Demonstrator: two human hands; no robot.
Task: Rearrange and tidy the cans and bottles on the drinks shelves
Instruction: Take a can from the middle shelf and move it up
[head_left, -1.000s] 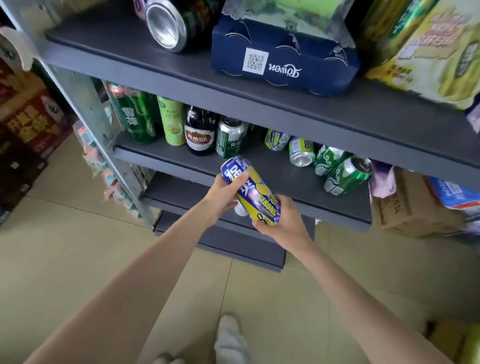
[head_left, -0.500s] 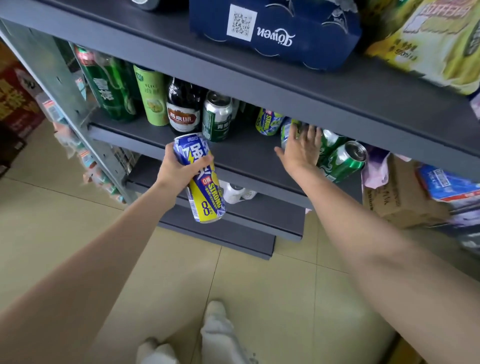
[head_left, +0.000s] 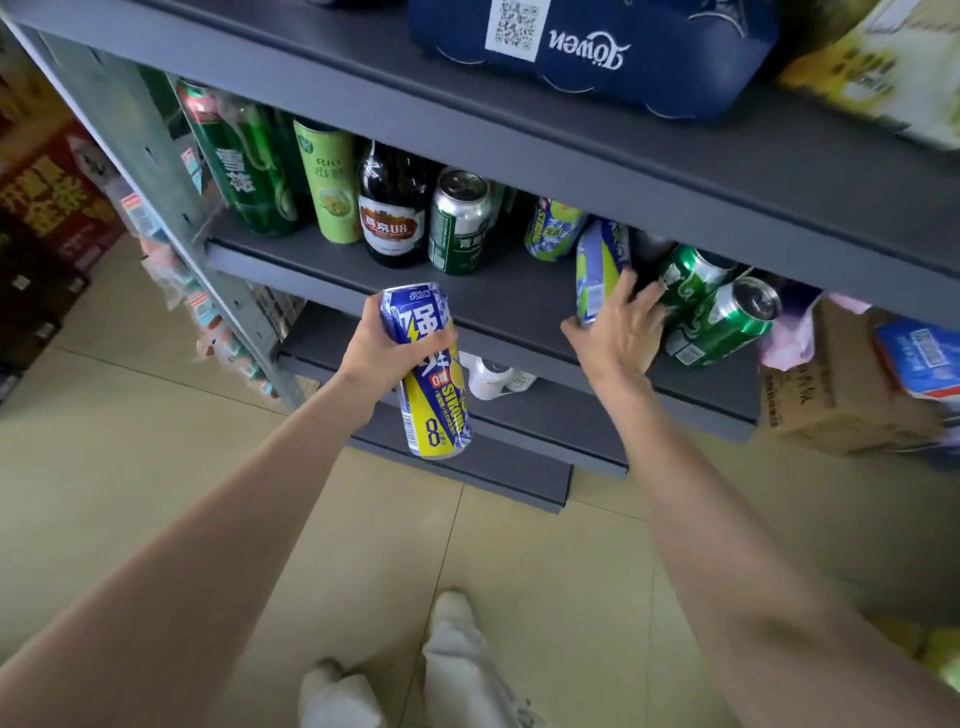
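Gripping a tall blue-and-yellow can (head_left: 427, 370) round its upper half, the left hand (head_left: 379, 353) holds it just in front of the middle shelf (head_left: 498, 301), clear of the shelf edge. The right hand (head_left: 618, 332) is on a second can (head_left: 597, 270) of the same make, thumb at its base and fingers spread round its far side, with the can standing tilted on the shelf.

The step in hand looks like righting that second can. To do it well, the fingers should close fully round the body before it is moved, since a spread hold on a smooth, leaning cylinder can let it slip. Two green cans (head_left: 711, 306) lie on their sides, touching the right fingers, and would roll if nudged, so the can is best drawn away from them.

A third matching can (head_left: 553, 228) stands further back, to the left. Bare shelf between it and the silver-topped green can (head_left: 460, 223) seems the natural place to group all three. Further left stand a dark bottle (head_left: 392, 208), a pale green can (head_left: 330, 182) and green bottles (head_left: 244, 161).
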